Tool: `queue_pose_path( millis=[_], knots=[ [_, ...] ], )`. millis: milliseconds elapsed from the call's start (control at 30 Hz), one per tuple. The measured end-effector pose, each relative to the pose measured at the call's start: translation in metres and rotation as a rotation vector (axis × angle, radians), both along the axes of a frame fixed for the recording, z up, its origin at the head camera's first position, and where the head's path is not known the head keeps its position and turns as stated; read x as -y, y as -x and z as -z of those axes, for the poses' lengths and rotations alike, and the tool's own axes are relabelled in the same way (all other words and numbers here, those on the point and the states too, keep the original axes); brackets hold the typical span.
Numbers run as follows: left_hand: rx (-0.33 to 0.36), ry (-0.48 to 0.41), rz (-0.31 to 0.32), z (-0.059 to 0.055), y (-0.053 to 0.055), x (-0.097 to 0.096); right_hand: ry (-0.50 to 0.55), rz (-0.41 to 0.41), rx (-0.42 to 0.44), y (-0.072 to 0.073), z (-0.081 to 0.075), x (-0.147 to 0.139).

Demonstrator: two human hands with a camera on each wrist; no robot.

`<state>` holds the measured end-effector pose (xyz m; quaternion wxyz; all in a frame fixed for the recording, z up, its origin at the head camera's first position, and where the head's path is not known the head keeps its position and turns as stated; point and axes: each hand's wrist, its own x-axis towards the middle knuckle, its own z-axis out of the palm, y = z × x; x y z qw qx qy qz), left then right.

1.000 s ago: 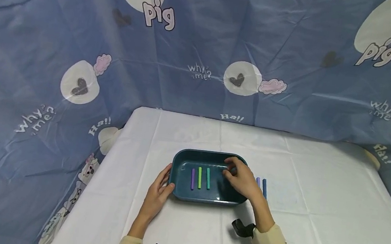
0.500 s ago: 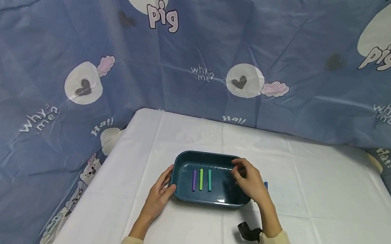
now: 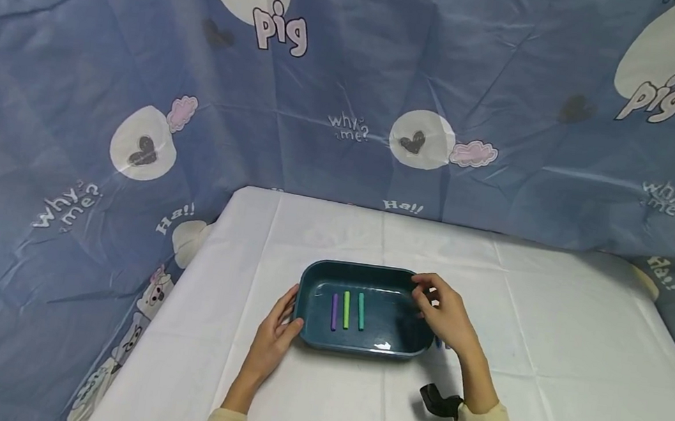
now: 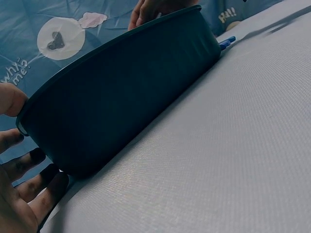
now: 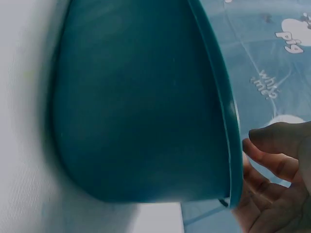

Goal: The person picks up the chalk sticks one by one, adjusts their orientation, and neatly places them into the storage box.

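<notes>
My left hand (image 3: 273, 336) holds the left end of a dark teal tray (image 3: 372, 341), the thumb at its rim and the fingers against the outer wall. Inside the tray lie three short sticks side by side: a purple stick (image 3: 334, 312), a lime-green stick (image 3: 346, 310) and a teal stick (image 3: 361, 312). Over the tray's right end hovers my right hand (image 3: 447, 317), fingers bent loosely at the rim. In the right wrist view its thumb and index finger come close together, with nothing showing between them.
Blue sticks (image 4: 227, 42) lie on the white cloth outside the tray's right end, mostly hidden by my right hand in the head view. The white-covered table (image 3: 579, 352) meets a blue printed curtain (image 3: 340, 84) at the back.
My right hand has drawn back to the right, from over the tray's inside to its right rim. The left hand and the three sticks in the tray keep their places.
</notes>
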<state>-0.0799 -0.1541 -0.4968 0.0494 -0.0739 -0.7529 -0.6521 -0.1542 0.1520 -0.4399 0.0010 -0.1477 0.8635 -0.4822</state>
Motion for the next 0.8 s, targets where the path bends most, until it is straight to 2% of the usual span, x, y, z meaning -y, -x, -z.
queue_pose_path(
  millis=[133,300,400,567,667,800],
  knots=[
    [0.000,0.005,-0.009,0.000,0.001,0.000,0.005,0.002,0.007,-0.006,-0.017,0.001],
    [0.005,0.008,-0.001,-0.002,0.002,-0.001,0.032,0.017,0.026,-0.007,-0.019,-0.002],
    [0.005,0.009,0.003,-0.002,0.002,-0.002,0.047,0.035,0.030,-0.001,-0.010,-0.009],
    [0.009,0.020,-0.007,-0.002,0.002,0.000,0.019,0.083,-0.008,0.010,0.015,-0.027],
    [0.017,0.026,-0.014,-0.002,0.001,0.001,-0.024,0.120,-0.026,0.010,0.026,-0.038],
    [0.015,0.021,-0.014,-0.002,-0.001,0.000,-0.085,0.161,-0.054,0.009,0.032,-0.051]
  ],
)
